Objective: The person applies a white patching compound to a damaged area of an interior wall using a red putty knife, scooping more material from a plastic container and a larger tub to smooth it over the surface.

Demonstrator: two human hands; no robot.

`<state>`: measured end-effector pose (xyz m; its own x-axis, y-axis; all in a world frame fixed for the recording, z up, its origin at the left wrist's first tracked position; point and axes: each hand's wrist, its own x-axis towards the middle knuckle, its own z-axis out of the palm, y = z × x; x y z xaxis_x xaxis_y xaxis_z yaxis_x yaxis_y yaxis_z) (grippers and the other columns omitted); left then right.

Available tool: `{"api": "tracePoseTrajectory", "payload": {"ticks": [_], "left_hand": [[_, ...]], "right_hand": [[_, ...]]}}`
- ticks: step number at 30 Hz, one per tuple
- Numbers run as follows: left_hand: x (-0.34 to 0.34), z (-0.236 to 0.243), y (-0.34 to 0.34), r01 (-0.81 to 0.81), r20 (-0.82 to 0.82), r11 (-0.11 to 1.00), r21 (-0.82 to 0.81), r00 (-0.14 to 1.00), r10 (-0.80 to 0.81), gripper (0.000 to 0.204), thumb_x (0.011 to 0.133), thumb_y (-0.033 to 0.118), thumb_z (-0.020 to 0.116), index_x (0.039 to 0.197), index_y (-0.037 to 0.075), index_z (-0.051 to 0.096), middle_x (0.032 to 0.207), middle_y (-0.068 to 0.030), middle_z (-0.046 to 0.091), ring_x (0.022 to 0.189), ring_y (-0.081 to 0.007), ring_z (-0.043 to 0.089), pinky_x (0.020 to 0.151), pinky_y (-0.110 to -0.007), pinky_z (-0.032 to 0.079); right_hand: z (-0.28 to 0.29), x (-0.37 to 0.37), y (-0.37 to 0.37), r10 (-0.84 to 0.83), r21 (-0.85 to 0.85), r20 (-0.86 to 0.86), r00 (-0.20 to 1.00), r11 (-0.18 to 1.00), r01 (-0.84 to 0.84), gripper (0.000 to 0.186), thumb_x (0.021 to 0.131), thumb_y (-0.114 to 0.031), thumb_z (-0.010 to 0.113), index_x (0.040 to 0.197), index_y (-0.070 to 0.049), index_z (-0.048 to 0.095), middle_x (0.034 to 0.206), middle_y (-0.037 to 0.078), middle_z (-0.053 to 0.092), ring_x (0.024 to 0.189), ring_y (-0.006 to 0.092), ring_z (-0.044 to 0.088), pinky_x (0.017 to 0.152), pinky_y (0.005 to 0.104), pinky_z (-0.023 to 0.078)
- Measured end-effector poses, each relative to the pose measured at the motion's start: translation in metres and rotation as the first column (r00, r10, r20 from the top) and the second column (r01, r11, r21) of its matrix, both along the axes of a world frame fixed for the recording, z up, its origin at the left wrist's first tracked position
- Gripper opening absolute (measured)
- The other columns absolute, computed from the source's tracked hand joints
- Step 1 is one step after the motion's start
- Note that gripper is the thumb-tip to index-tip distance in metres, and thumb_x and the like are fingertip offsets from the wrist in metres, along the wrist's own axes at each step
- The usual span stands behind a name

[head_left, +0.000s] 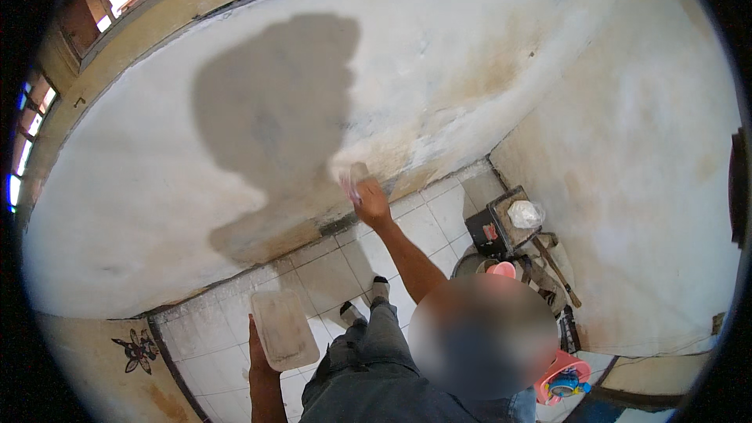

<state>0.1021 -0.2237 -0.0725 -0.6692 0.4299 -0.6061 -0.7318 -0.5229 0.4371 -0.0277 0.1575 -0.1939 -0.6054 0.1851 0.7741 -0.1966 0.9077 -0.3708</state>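
My right hand [371, 202] is closed around a small pale, pinkish tool [349, 181]; motion and its small size hide its exact kind. The tool is up against the lower part of the whitewashed wall [439, 55], beside a stained, yellowish patch. To the left, my left hand [258, 351] grips the long side of a shallow rectangular whitish plastic tub [285, 330]. Its inside looks dusty or smeared with pale material. A broad shadow falls on the wall above my right hand.
White floor tiles [325, 278] meet the wall's foot. At right stand a black container [487, 233] with a white plastic bag [525, 214] on top, a wooden-handled tool [558, 272], a pink cup [501, 269] and a pink bucket [546, 386]. A blurred patch hides the area beside my right arm.
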Motion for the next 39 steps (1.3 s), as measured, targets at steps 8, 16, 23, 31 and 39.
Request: {"api": "tracePoseTrajectory", "payload": {"ticks": [8,16,23,31,39], "left_hand": [[0.003,-0.018,0.0,-0.005,0.073,0.999,0.032,0.997,0.003,0.069,0.092,0.063,0.035,0.14,0.013,0.038,0.128,-0.0151,0.053,0.108,-0.0353,0.056,0.088,-0.054,0.048],[-0.004,-0.014,0.01,0.062,0.054,0.998,0.023,0.997,-0.063,0.067,0.092,0.062,0.037,0.138,0.014,0.04,0.127,-0.0154,0.054,0.108,-0.0358,0.056,0.089,-0.054,0.048],[-0.011,-0.009,0.015,0.052,0.051,0.999,0.011,0.997,-0.053,0.066,0.093,0.061,0.037,0.138,0.013,0.041,0.128,-0.0146,0.054,0.11,-0.0349,0.056,0.09,-0.054,0.048],[-0.009,-0.01,0.01,0.078,0.03,0.996,0.054,0.996,-0.079,0.067,0.093,0.061,0.036,0.139,0.012,0.04,0.128,-0.0141,0.054,0.11,-0.034,0.056,0.09,-0.053,0.049],[-0.007,-0.006,0.01,0.045,0.032,0.998,0.034,0.998,-0.046,0.067,0.093,0.061,0.036,0.138,0.012,0.041,0.126,-0.0141,0.055,0.108,-0.0337,0.057,0.088,-0.052,0.05]], "right_hand": [[0.067,-0.002,0.136,-0.229,-0.924,-0.381,0.896,0.06,-0.378,0.023,0.093,-0.01,0.051,0.115,-0.002,0.056,0.081,0.003,0.055,0.068,0.011,0.051,0.059,0.0248,0.045],[0.153,-0.037,0.052,-0.099,-0.354,-0.183,0.978,0.935,0.028,0.009,0.078,-0.005,0.059,0.084,-0.002,0.053,0.08,0.016,0.054,0.075,0.0348,0.055,0.07,0.0387,0.046],[0.072,0.024,-0.011,0.105,-0.518,0.065,0.992,0.854,-0.057,0.017,0.082,-0.015,0.06,0.089,-0.001,0.056,0.082,0.019,0.057,0.079,0.0366,0.058,0.071,0.0445,0.046],[0.084,-0.023,0.16,-0.305,-0.873,-0.169,0.937,0.487,0.001,0.011,0.083,-0.011,0.061,0.086,-0.002,0.056,0.075,0.011,0.057,0.072,0.0215,0.056,0.066,0.0363,0.046],[0.106,-0.002,-0.028,0.128,-0.265,-0.067,0.989,0.954,-0.142,0.01,0.075,-0.002,0.057,0.081,-0.002,0.048,0.077,0.019,0.048,0.073,0.0396,0.05,0.065,0.0435,0.041]]}}
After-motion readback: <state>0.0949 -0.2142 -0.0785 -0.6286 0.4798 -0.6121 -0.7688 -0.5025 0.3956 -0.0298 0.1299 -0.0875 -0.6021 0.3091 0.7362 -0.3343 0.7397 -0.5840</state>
